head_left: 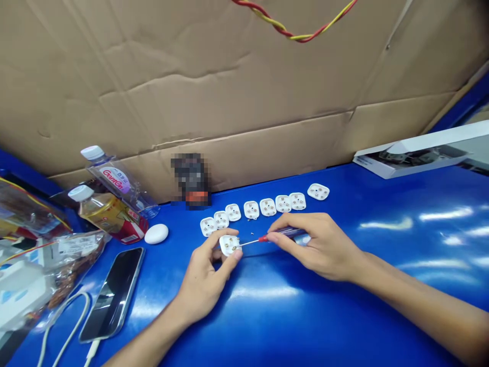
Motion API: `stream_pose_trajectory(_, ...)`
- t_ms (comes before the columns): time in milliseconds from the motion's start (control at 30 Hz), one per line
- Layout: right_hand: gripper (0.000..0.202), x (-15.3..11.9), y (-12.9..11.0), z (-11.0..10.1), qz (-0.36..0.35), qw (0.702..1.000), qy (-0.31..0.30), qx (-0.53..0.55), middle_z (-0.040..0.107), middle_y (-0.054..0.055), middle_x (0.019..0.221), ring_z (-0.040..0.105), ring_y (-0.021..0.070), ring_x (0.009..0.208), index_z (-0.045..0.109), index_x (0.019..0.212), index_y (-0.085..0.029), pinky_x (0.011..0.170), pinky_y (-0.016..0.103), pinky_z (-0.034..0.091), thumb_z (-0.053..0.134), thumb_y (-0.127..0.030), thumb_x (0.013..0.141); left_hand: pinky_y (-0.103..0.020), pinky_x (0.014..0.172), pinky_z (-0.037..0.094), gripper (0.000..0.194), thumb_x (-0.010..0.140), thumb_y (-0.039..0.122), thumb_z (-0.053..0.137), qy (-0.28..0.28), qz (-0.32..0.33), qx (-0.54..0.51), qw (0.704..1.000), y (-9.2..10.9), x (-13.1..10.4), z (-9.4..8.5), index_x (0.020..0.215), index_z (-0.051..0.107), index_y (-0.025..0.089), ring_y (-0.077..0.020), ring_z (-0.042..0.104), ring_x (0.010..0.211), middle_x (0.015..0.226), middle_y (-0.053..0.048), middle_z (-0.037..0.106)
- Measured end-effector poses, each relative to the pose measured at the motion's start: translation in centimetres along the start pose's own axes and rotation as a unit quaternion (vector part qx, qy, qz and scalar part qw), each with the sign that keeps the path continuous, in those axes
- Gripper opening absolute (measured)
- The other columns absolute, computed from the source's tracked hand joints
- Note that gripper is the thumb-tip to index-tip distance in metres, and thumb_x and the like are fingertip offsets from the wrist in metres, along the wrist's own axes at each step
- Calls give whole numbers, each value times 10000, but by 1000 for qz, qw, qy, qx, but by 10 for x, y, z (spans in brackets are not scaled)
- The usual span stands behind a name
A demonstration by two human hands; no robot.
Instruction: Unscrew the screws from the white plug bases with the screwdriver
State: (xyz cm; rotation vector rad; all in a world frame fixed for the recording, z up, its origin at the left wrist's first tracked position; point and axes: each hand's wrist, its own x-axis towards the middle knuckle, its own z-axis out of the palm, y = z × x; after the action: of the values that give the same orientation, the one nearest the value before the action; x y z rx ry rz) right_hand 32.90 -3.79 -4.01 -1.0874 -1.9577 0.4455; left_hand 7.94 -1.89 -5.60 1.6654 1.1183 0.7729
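Between the thumb and fingers of my left hand is a small white plug housing, its open side with brass terminals facing up. My right hand grips a screwdriver by its dark handle with a red collar. The metal shaft points left, and its tip meets a terminal near my left thumb. Beyond my hands, several similar white housings form a loose row on the blue table. Tiny loose pieces lie near the row, too small to name.
On the left are a phone with a cable, a white rounded case, two bottles and plastic bags of parts. A white box of metal parts stands back right. Cardboard backs the table; a twisted wire hangs above.
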Motion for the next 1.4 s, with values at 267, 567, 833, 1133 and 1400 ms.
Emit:
stream_pose_trajectory(267,65,0,0,1,7,998,28,51,800,55,970,760,205,832,709,1038,-223,739,316,630,675,-256,993,-247,572,420,406,959,460,683,1,10,9,1000,-1,0,0,1253,667,180,-132,508,580,721,31,567)
stream_pose_trajectory(567,55,-1,0,2,-7,998,44,52,784,43,951,753,192,841,689,1016,-227,776,306,632,668,-196,976,-247,582,437,400,957,452,689,0,22,10,1000,-1,-1,0,1245,675,174,-131,509,583,723,29,569)
stream_pose_trajectory(833,94,0,0,2,43,997,22,52,783,22,826,739,173,689,697,921,-231,649,284,605,666,-261,1005,-250,610,464,403,960,445,689,0,19,23,1000,-1,-1,1,1264,680,180,-146,545,621,743,16,598)
stream_pose_trajectory(1133,61,1,-1,0,47,997,16,62,794,42,929,759,208,814,709,982,-229,742,330,613,723,-278,949,-249,604,456,402,949,442,698,2,23,31,999,-2,-1,2,1256,684,183,-144,533,607,744,16,598)
stream_pose_trajectory(1400,14,4,0,-7,43,994,-28,94,783,44,956,754,202,861,708,948,-230,798,332,631,706,-242,955,-249,652,459,358,948,401,682,-3,40,44,998,0,-2,3,1224,681,174,-151,548,673,797,4,620)
